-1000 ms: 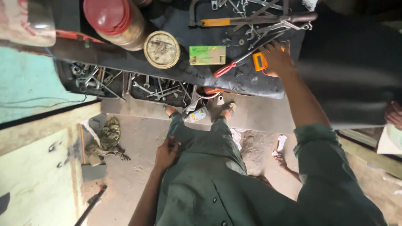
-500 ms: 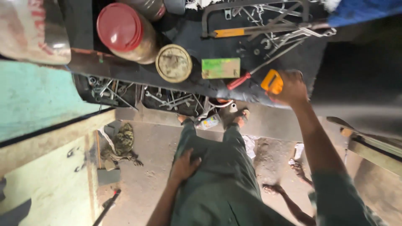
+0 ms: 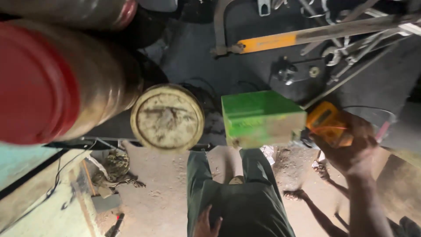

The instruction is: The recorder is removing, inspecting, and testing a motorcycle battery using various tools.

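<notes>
The right hand (image 3: 351, 151) is at about 3 o'clock in the view. Its fingers are closed around a small orange tool (image 3: 329, 125). The tool is blurry, so I cannot tell just what kind it is. It sits at the edge of the dark table (image 3: 245, 66), just to the right of a green box (image 3: 261, 117).

The left hand (image 3: 207, 224) is down at 6 o'clock. It lies flat and open on the person's lap, on the green trousers (image 3: 250, 202). It holds nothing.

The green box stands near the front edge of the table, in the middle of the view. At 9 o'clock from the box is a round dirty tin (image 3: 167, 117) with a pale lid. It is close to the box but not touching it. Farther out at 9 o'clock is a big jar with a red lid (image 3: 35, 83). It is very near the camera and looks huge and fuzzy.

At 12 o'clock from the box lies a long saw with an orange bar (image 3: 267, 42). At 1 to 2 o'clock there are wrenches (image 3: 351, 55) and other metal tools, spread on the table.

Below the table is a dusty floor (image 3: 162, 184). At 8 o'clock a crumpled rag (image 3: 115, 169) lies on the floor. At 4 o'clock, below the right hand, another person's foot (image 3: 296, 194) rests on the floor.
</notes>
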